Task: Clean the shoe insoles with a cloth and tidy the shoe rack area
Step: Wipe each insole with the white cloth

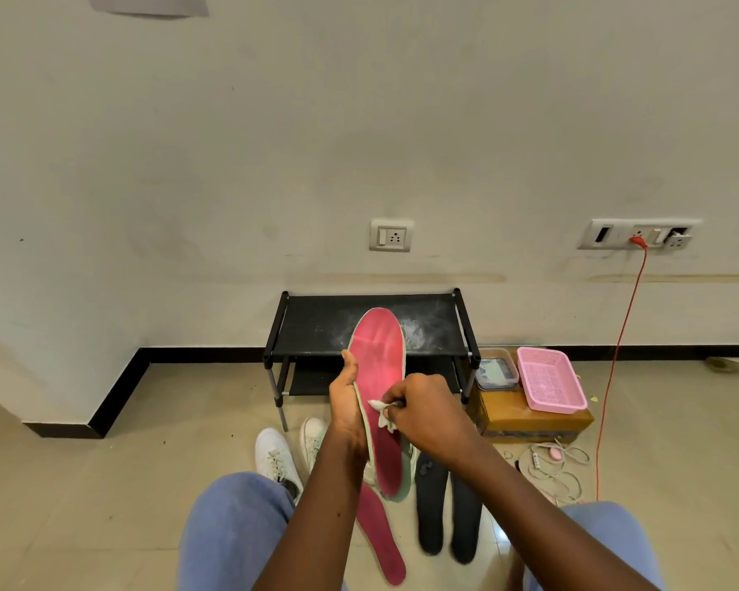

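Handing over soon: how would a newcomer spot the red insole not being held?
Find the black shoe rack against the wall, then look at the floor before it. The loose insole lies between white sneakers and two black insoles; it alone among them is red.

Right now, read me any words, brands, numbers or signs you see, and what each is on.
No legible text anywhere in this view.
On the pink insole in the left hand and the cloth in the right hand: no print shows.
On the cardboard box: a dark band along the lower edge, too blurred to read.
In the clear lidded container: contents too small to read.
On the wall socket: no markings readable.
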Tool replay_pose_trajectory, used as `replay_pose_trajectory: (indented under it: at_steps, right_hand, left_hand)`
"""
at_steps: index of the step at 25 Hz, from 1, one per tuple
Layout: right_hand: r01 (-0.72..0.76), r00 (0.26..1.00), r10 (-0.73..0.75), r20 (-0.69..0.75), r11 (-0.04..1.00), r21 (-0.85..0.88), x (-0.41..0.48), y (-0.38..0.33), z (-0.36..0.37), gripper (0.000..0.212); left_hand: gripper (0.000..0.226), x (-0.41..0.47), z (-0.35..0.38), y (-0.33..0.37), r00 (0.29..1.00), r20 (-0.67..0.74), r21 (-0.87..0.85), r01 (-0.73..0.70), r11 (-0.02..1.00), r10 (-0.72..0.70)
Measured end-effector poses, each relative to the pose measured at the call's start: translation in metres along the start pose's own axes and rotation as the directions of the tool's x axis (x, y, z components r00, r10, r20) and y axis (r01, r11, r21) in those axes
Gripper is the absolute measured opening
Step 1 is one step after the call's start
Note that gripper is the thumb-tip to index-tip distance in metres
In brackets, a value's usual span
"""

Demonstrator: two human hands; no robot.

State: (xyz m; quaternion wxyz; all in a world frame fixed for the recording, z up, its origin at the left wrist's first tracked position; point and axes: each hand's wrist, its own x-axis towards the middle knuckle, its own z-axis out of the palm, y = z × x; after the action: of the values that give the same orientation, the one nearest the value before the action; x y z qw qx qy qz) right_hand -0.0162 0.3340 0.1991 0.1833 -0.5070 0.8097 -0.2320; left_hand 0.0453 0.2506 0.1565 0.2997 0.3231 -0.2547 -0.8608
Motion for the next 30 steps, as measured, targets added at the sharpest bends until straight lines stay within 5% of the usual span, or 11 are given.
replay_pose_trajectory:
  at_steps: [10,24,30]
  right_hand:
    - [0.036,0.954,-0.081,-0.29,0.987,-0.158,0.04,0.01,0.005,0.023]
    - [0.01,0.997,-0.005,-0.079,0.998,0.055,0.005,0.013,0.002,0.022]
    - [-0.028,0.979,0.043,-0.201,0.997,0.075,0.019,0.016,0.009,0.018]
  left_hand:
    - [0.045,-0.016,0.003,-0.012,0.996,0.086,-0.021,-0.007,1.0,0.009]
    - [0.074,0.015,-0.01,0.001,0.989,0.139,-0.136,-0.031,0.99,0.051]
    - [0.061,0.005,-0.007,-0.006,0.987,0.159,-0.084,0.051,0.995,-0.037]
